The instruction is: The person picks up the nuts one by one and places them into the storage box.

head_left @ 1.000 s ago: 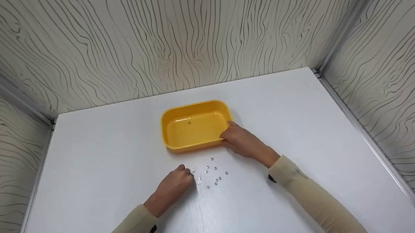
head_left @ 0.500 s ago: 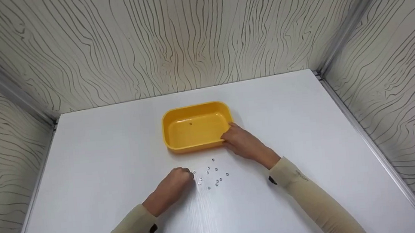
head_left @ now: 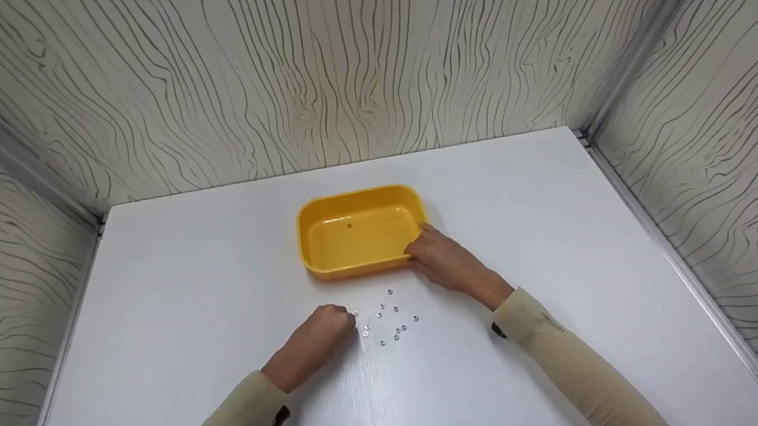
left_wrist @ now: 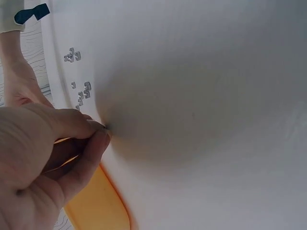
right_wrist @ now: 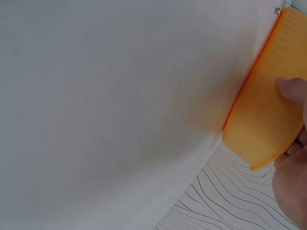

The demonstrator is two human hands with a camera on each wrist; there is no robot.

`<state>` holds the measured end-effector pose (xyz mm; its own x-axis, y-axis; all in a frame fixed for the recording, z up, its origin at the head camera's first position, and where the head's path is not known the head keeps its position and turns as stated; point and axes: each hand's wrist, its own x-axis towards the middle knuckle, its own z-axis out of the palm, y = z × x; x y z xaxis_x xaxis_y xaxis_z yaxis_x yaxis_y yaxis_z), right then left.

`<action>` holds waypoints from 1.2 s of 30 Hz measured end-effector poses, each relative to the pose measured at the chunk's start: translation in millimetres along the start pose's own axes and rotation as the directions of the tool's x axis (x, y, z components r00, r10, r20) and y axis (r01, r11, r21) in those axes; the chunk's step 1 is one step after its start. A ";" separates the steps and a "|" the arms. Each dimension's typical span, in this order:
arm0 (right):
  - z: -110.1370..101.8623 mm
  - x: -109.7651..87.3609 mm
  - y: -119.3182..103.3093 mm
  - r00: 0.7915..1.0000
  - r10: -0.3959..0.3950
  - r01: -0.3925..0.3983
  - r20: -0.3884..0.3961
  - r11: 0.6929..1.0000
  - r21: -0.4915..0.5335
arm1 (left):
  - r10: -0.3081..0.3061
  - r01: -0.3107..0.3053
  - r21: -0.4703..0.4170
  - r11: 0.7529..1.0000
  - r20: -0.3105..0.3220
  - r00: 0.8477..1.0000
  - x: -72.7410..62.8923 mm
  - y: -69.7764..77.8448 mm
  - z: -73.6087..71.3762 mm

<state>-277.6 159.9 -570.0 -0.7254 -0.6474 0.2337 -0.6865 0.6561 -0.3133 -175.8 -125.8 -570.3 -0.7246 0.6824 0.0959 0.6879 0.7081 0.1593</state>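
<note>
With its thumb outside and fingers over the rim, my right hand (head_left: 448,260) holds the near right corner of a yellow plastic tub (head_left: 363,267). The right wrist view shows the thumb (right_wrist: 290,88) flat on the tub's outer wall. Left of the scattered metal nuts (head_left: 396,309), my left hand (head_left: 315,342) is low at the tabletop. Its thumb and forefinger pinch together in the left wrist view, around a tiny dark nut (left_wrist: 106,127) mostly hidden by the fingertips. One small nut (head_left: 349,226) lies on the tub's floor.
Several nuts (left_wrist: 84,91) lie loose on the white table (head_left: 186,278) between the two hands, in front of the tub. Wood-patterned panels (head_left: 339,72) rise at the back and both sides, with grey metal rails (head_left: 657,24) in the corners.
The left hand's raised fingers have drawn down and curled closer by the nuts. The right hand keeps its hold on the tub, which stays in place.
</note>
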 end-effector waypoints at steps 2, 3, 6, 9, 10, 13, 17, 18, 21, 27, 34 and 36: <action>0.4 -0.5 0.0 1.000 -0.005 0.005 0.002 1.000 -0.008 | -0.012 0.012 -0.028 1.000 0.010 1.000 0.2 -0.7 0.0; 0.7 -0.6 -0.1 1.000 -0.006 0.006 0.003 1.000 -0.012 | -0.019 0.020 -0.044 0.999 0.014 1.000 0.5 -1.1 -0.1; 1.4 -0.7 -0.3 1.000 -0.006 0.006 0.011 1.000 -0.008 | -0.048 0.049 -0.120 0.992 0.018 0.999 1.7 -2.8 -1.0; 2.3 -1.1 0.1 1.000 -0.004 0.005 0.014 1.000 -0.007 | -0.104 0.105 -0.237 0.966 0.013 0.994 2.6 -3.8 -4.3; 2.6 -1.2 0.4 1.000 -0.004 0.004 0.013 1.000 -0.005 | -0.129 0.127 -0.287 0.950 0.012 0.992 2.5 -3.9 -5.9; 2.6 -2.1 0.9 1.000 -0.001 0.001 0.011 1.000 0.001 | -0.197 0.182 -0.425 0.886 0.008 0.980 2.9 -3.6 -12.6; 1.5 -3.0 1.3 1.000 0.012 -0.012 0.019 1.000 0.015 | -0.250 0.227 -0.559 0.797 0.035 0.967 5.5 -2.8 -24.8; 1.5 -3.0 1.5 1.000 0.015 -0.015 0.022 1.000 0.017 | -0.263 0.243 -0.583 0.775 0.052 0.963 6.5 -2.6 -28.7; 2.0 -2.3 2.3 1.000 0.015 -0.015 0.019 1.000 0.019 | -0.294 0.283 -0.639 0.715 0.093 0.951 9.3 -2.9 -41.8; 3.5 0.1 3.2 1.000 -0.025 0.026 -0.010 0.999 0.029 | -0.346 0.341 -0.731 0.591 0.153 0.926 18.4 -7.7 -68.4; 1.6 0.1 1.0 1.000 -0.004 0.004 0.007 1.000 0.001 | -0.414 0.401 -0.795 0.456 0.210 0.886 36.2 -19.8 -93.1; 0.1 0.5 0.4 1.000 0.002 -0.002 0.010 1.000 -0.013 | -0.426 0.398 -0.816 0.420 0.210 0.880 42.3 -25.0 -96.4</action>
<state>-278.2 159.8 -570.2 -0.7265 -0.6497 0.2238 -0.6854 0.6625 -0.3020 -227.5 -132.1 -475.5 -0.9220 0.3375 -0.1899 -0.0326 0.4209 0.9065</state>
